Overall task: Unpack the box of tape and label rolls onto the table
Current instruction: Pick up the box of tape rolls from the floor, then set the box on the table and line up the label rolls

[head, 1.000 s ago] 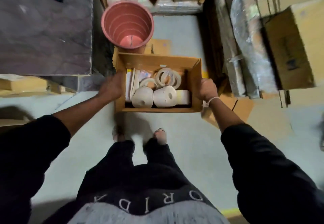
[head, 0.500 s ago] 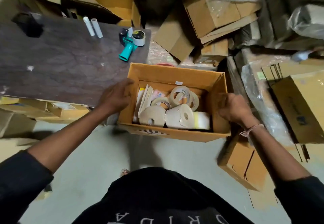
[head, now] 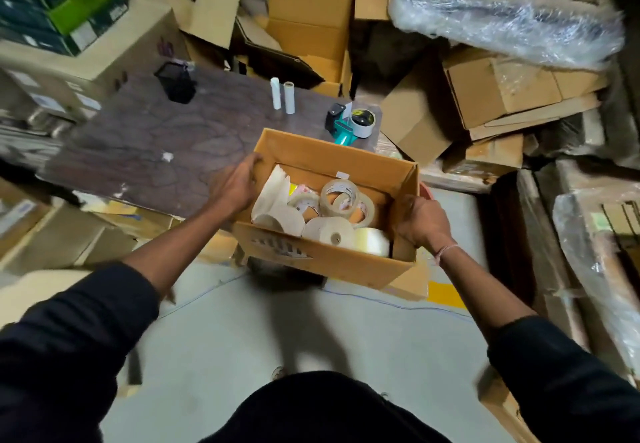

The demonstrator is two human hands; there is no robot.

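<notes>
I hold an open cardboard box (head: 322,259) in the air in front of the dark wooden table (head: 156,151). My left hand (head: 235,186) grips its left wall and my right hand (head: 420,222) grips its right wall. Inside lie several rolls: clear tape rolls (head: 341,196), two white label rolls (head: 330,233), a pale roll (head: 372,241) at the right, and a stack of folded paper (head: 275,189) at the left. The box's far corner overlaps the table's near right edge.
On the table stand a black mesh cup (head: 176,82), two small white tubes (head: 282,94) and a teal tape dispenser (head: 353,124). Cardboard boxes (head: 485,96) and wrapped bundles (head: 502,20) crowd the back and right. Grey floor (head: 311,331) lies below me.
I have lifted the box up off the floor and carried it toward the table's near right corner. Both hands kept their grip on the box's sides. The red bucket is now hidden.
</notes>
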